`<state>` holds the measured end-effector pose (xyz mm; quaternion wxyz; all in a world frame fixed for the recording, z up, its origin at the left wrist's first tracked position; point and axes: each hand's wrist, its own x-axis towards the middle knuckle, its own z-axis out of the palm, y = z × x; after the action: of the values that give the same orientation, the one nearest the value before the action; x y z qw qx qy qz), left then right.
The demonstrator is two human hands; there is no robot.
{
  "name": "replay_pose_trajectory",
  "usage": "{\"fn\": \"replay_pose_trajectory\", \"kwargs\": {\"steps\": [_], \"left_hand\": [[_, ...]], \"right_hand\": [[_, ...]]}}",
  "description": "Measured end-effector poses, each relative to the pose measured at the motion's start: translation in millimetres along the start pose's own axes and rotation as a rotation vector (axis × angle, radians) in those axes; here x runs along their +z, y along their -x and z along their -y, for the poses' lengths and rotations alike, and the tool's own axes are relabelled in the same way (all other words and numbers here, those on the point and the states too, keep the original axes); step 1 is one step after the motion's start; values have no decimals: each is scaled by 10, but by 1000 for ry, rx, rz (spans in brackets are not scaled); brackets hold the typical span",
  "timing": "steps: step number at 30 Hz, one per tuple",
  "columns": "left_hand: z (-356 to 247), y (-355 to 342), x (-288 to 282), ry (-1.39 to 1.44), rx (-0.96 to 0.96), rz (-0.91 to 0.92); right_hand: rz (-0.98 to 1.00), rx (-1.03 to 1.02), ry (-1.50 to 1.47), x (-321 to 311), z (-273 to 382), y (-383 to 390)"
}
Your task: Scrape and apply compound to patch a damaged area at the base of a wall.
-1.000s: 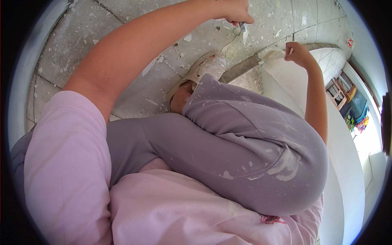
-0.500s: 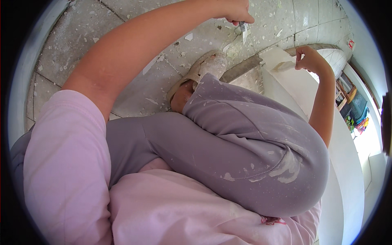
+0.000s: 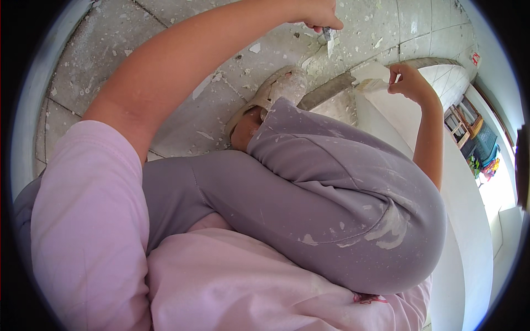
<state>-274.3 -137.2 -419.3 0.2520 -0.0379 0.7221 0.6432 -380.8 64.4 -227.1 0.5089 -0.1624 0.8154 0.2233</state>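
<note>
The floor (image 3: 187, 132) is grey tile, strewn with pale flakes and smears on every side of the shoe (image 3: 284, 85), which is itself spattered white. A rough grey strip (image 3: 326, 94) runs just to the right of the shoe, and beyond it, farther right of the shoe, stands a smooth white panel (image 3: 397, 116). Far to the right of the shoe, near a bright opening, are wooden furniture (image 3: 473, 130) and a teal thing (image 3: 486, 144) too small to identify. The left hand (image 3: 320, 14), beyond the shoe and a little to its right, is closed around a small grey tool (image 3: 329, 39), whose pale tip points down. The right hand (image 3: 406, 81), well to the right of the shoe, pinches a thin, pale flat piece (image 3: 373, 85) over the panel's end; whether they touch, I cannot tell.
</note>
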Motion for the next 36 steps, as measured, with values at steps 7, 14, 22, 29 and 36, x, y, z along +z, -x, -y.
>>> {"fn": "replay_pose_trajectory", "kwargs": {"steps": [7,14,22,29,36], "left_hand": [[148,3,75,23,27,8],[159,131,-57,196,84,28],[-218,227,-208,317,2,80],[-355,152,-408,358,-90,22],[-497,229,-1137,235,-154,-86]], "right_hand": [[92,117,25,94,95,-78],[-2,227,80,-520,153,576],[-700,29,-331,-666,-94,1500],[-841,29,-1081,-151,334,928],[-966,-49,-985,-103,633,261]]}}
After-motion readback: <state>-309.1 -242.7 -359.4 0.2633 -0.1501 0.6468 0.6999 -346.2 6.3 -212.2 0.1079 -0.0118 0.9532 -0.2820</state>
